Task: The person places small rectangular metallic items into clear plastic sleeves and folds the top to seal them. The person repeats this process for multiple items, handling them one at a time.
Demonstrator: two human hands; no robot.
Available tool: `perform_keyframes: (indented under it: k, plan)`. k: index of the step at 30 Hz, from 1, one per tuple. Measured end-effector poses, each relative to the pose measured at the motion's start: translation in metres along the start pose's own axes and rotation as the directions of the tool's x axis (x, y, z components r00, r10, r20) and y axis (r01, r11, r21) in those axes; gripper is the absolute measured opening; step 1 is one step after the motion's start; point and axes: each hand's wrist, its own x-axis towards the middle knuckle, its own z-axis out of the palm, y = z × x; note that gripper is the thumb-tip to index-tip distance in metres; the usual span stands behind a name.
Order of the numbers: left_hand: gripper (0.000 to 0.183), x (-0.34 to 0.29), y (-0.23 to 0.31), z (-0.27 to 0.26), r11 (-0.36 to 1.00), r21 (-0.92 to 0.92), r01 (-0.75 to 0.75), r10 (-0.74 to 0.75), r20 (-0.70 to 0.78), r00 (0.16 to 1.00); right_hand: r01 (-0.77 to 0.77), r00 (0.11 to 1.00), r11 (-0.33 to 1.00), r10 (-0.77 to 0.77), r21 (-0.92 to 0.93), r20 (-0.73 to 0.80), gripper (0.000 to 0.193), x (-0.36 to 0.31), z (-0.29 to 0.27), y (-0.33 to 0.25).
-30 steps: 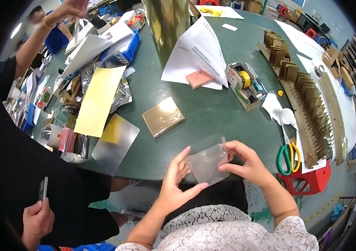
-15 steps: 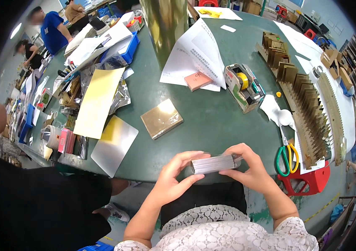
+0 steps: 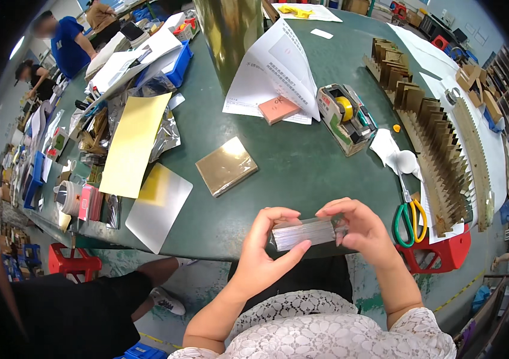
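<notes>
A block-shaped stack of thin cards (image 3: 303, 234), its layered pale edges toward me, is held over the table's near edge. My left hand (image 3: 271, 244) grips its left end, thumb along the near side and fingers behind. At the other end, clear film (image 3: 340, 227) sticks out past the cards. My right hand (image 3: 362, 232) has its thumb and fingers closed around that film, with the fingertips partly hidden. Farther off on the green table (image 3: 290, 179) lies a similar gold-topped pack (image 3: 226, 166) in shiny clear wrap, touched by neither hand.
Green-and-yellow-handled scissors (image 3: 410, 222) lie right, near notched brown racks (image 3: 430, 143). A tape dispenser (image 3: 347, 119), folded paper (image 3: 278, 78) and pink block (image 3: 278, 110) stand beyond. Yellow sheet (image 3: 136, 143), translucent sheet (image 3: 159, 209) and clutter fill the left. A person in black (image 3: 75, 311) is close at left.
My right hand has shifted from the stack's near side to the film at its right end. My left thumb has slid farther along the stack. The view has turned slightly.
</notes>
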Motion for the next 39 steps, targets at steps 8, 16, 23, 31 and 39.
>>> perform_keyframes:
  k: [8, 16, 23, 31, 39]
  plan:
    - [0.039, 0.006, 0.005, 0.016, 0.997, 0.055, 0.062, -0.058, -0.081, 0.995, 0.060, 0.991, 0.971, -0.029, 0.233, -0.134, 0.011, -0.006, 0.002, 0.032]
    - [0.041, -0.007, -0.003, 0.025, 0.967, 0.228, -0.111, 0.187, -0.344, 0.920, 0.154, 0.983, 0.910, -0.182, -0.386, -0.038, 0.010, 0.002, 0.015, 0.001]
    - [0.033, -0.035, -0.005, 0.009, 0.592, 0.758, -0.273, 0.592, -0.180, 0.786, 0.204, 0.977, 0.795, -0.199, -0.572, 0.071, 0.020, 0.006, 0.016, -0.010]
    - [0.031, -0.029, 0.004, 0.000, 0.267, 0.859, -0.438, 0.669, 0.161, 0.725, 0.244, 0.964, 0.720, -0.253, -0.649, 0.083, 0.024, 0.005, 0.021, -0.010]
    - [0.027, -0.029, 0.007, 0.002, 0.020, 0.867, -0.498, 0.634, 0.375, 0.677, 0.142, 0.982, 0.789, -0.190, -0.598, -0.017, 0.026, 0.005, 0.031, -0.016]
